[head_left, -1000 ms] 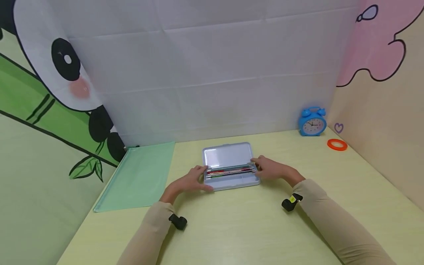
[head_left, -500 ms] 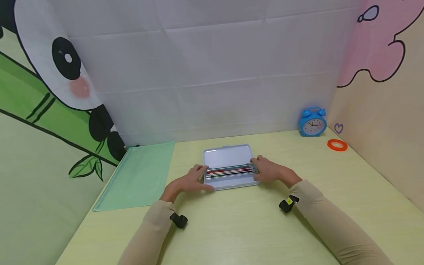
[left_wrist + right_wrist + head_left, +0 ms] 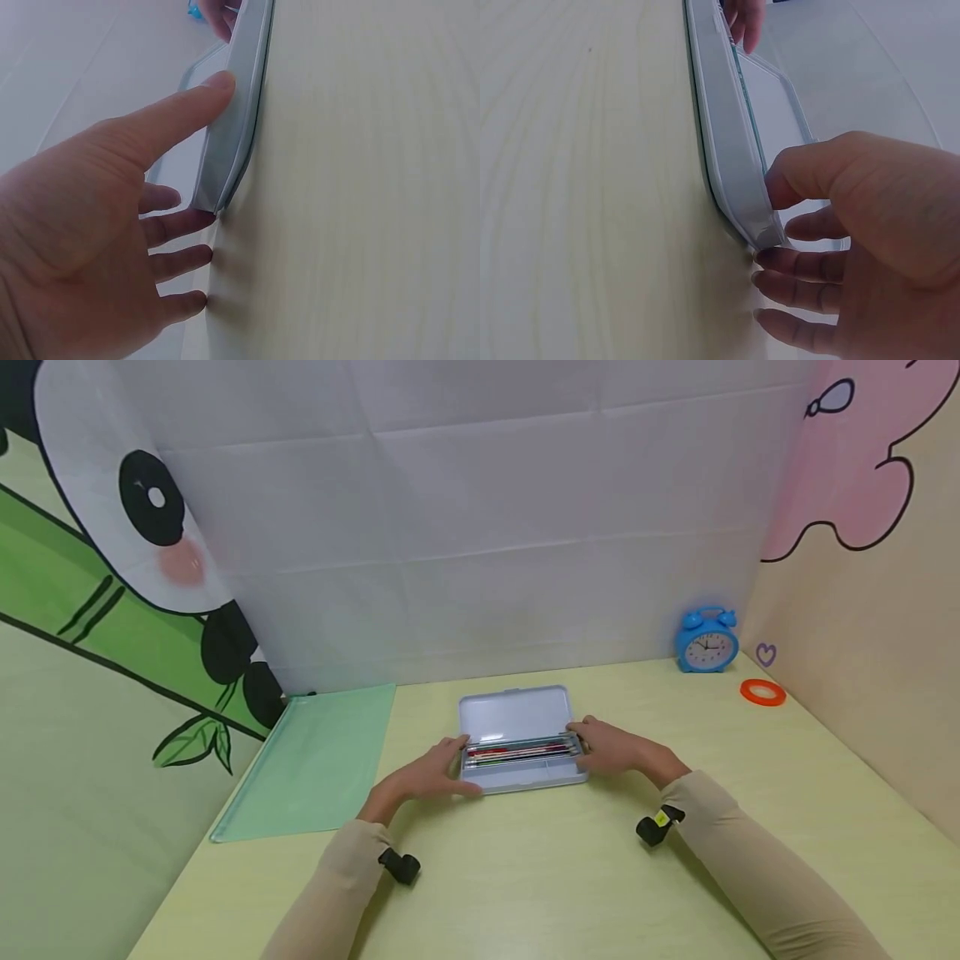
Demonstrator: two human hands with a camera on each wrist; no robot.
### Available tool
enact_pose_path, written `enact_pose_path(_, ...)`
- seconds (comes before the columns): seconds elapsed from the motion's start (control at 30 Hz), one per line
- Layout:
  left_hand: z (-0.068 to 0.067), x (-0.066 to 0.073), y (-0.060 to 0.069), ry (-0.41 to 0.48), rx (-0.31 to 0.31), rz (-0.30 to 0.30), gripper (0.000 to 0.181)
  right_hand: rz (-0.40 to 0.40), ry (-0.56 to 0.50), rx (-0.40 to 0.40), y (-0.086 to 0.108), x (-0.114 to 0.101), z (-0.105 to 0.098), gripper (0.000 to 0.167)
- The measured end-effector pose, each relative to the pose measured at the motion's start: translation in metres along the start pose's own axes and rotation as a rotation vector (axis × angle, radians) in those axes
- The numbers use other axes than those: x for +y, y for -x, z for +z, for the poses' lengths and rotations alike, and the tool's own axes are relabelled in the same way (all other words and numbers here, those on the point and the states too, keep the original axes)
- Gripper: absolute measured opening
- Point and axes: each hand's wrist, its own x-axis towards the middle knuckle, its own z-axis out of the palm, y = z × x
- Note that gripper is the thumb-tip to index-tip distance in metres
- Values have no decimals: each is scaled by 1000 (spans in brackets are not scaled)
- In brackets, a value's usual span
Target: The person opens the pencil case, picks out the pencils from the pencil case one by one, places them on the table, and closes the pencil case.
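An open pale pencil case (image 3: 522, 784) lies at the middle of the table, its lid (image 3: 516, 713) tilted up behind it. Several slim pencils or pens (image 3: 521, 751) lie in a row within it, beside a clear strip. My left hand (image 3: 427, 772) holds the left end; in the left wrist view the thumb (image 3: 219, 81) presses the front wall and fingers reach around the corner. At the right end my right hand (image 3: 617, 748) grips the case. The right wrist view shows its thumb (image 3: 786, 180) over the rim and fingertips (image 3: 769, 259) against the end.
A green translucent folder-like sheet (image 3: 315, 764) lies on the table's left. The blue alarm clock (image 3: 707, 642) stands in the back right corner, with an orange tape-like ring (image 3: 762, 692) before it. A white cloth (image 3: 480, 527) covers the back wall.
Both hands keep to the two ends of the case. The lid dipped slightly half a second ago and stands a little higher again; the head view has shifted slightly.
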Motion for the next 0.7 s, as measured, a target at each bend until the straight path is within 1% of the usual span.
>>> enact_pose_path(0.1,-1,0,0,19,23,-8,104,-6,0,-4,1,0,-1,63)
enact_pose_path(0.27,-2,-1,1,2,46,-37,101,-26,2,4,0,2,0,60)
enact_pose_path(0.5,-2,-1,0,-43,37,4,90,-58,-1,23,-1,3,-1,53)
enact_pose_path(0.7,-1,0,0,-86,33,18,91,-65,9,29,-2,2,-3,50)
